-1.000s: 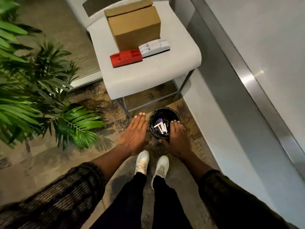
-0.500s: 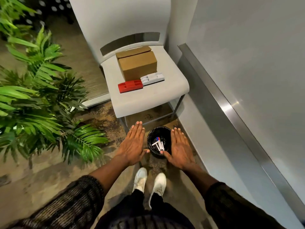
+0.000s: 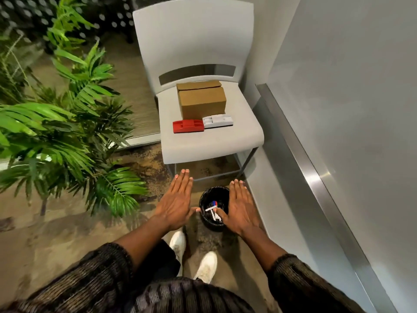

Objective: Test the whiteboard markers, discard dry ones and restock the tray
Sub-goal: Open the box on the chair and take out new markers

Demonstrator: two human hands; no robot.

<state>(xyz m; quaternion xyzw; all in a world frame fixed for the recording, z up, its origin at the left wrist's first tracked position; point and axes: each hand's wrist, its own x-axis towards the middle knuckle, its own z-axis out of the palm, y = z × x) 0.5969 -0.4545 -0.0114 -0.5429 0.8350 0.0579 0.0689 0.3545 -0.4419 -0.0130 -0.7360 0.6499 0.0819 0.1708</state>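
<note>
Floor-level view beside a wall board, read left to right. A plant (image 3: pixel 67 132) fills the left side. The left grip (image 3: pixel 178 204) hangs flat, fingers straight and together, released and holding nothing, just left of the bin (image 3: pixel 211 225).

Behind stands a chair (image 3: pixel 212 141). Its seat bears a red block (image 3: pixel 188 126), a closed box (image 3: pixel 202 101) at the back, and a white block (image 3: pixel 217 121) touching the red one's right end.

The bin sits on the floor in front of the chair. Several markers (image 3: pixel 213 206) lie inside it, white barrels with a red and a blue cap showing.

The right grip (image 3: pixel 240 208) is likewise released, palm down at the bin's right edge. Its thumb crosses the bin's mouth in this view; whether it touches the rim cannot be told.

Further right, a metal ledge (image 3: pixel 314 179) runs along the foot of the board (image 3: pixel 361 98).

Progress, as a judgement: markers in the bin suggest that testing and discarding are done, at least in part. Restocking appears to be what is left. The ledge is probably the tray to be filled. The box may hold the fresh stock, though, being closed, it does not show its contents. Both grips are free to reach for it.
</note>
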